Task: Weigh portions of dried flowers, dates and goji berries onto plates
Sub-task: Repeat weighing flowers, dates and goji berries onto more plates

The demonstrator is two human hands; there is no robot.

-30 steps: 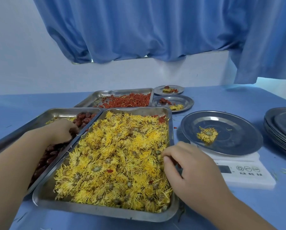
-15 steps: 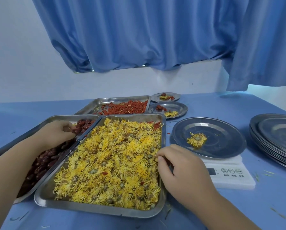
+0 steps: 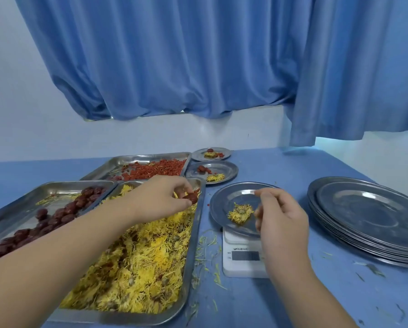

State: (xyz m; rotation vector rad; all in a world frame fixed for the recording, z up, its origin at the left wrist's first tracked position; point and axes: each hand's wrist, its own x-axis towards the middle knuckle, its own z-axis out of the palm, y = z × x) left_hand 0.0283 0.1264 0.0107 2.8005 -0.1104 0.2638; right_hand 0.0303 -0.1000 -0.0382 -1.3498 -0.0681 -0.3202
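My left hand (image 3: 158, 198) pinches a dark red date or two (image 3: 192, 198) above the far end of the tray of yellow dried flowers (image 3: 194, 254). Left of that tray is the tray of dates (image 3: 20, 204), and behind both lies the tray of red goji berries (image 3: 127, 162). A steel plate (image 3: 222, 202) sits on the white scale (image 3: 243, 263) and carries a small clump of flowers (image 3: 239, 213). My right hand (image 3: 281, 218) hovers over this plate beside the clump, its thumb and loosely curled fingers apart, with nothing seen between them.
Two filled plates stand behind the scale: a nearer plate (image 3: 230, 170) and a farther small plate (image 3: 197, 156). A stack of steel plates (image 3: 364, 216) is at the right. Flower bits litter the blue table (image 3: 281, 304). A blue curtain hangs behind.
My left hand lifted out of the date tray with dates and moved right over the flower tray. My right hand left the flower tray's edge and rose over the plate on the scale.
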